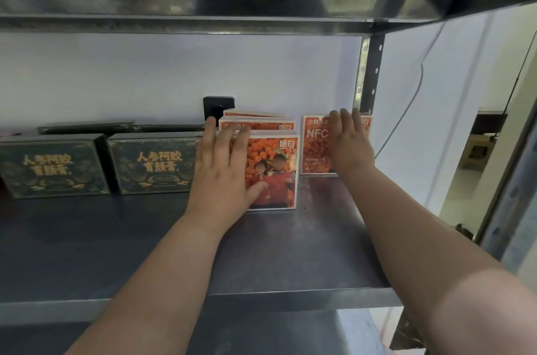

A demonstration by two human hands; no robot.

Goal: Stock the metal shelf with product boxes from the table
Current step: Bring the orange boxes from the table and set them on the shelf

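Both my arms reach into the metal shelf (145, 244). My left hand (223, 168) grips the left edge of the front orange box (276, 171), which stands upright; its thumb lies on the box's face and its fingers curl over the top. Two more orange boxes (258, 123) stand right behind it. My right hand (350, 145) rests flat with fingers spread against the face of a separate orange NFC box (315, 148), standing upright near the right rear post.
Two dark green boxes with gold lettering (55, 166) (154, 164) stand at the left of the shelf, with dark flat boxes behind them. A black wall socket (216, 109) sits behind the orange boxes. The upper shelf (232, 6) hangs low overhead. A perforated post (369, 73) stands at the right.
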